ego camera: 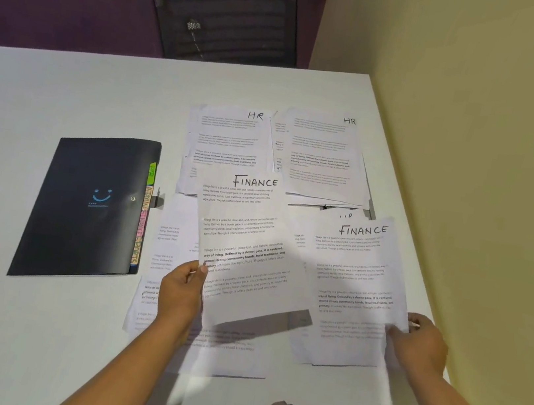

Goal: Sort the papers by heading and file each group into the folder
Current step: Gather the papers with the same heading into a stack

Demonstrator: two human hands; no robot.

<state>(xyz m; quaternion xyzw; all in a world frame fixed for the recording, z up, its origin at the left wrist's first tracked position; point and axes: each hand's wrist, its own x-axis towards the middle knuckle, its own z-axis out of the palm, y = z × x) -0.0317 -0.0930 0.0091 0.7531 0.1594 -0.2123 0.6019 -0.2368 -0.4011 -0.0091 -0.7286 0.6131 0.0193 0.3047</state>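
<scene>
My left hand (181, 288) pinches the left edge of a sheet headed FINANCE (247, 230) and holds it lifted over the table. My right hand (419, 343) grips the right edge of a second FINANCE sheet (355, 285), which lies on more papers. Two piles headed HR sit further back, one in the middle (223, 137) and one to the right (321, 155). More sheets (161, 249) lie under the lifted page, their headings hidden. A closed black folder (88, 207) with coloured index tabs (143, 215) lies to the left.
The white table (49, 93) ends close to my right hand and butts against a yellow wall (482, 96). A black mesh chair back (224, 12) stands behind the far edge. The near table edge runs just above my lap.
</scene>
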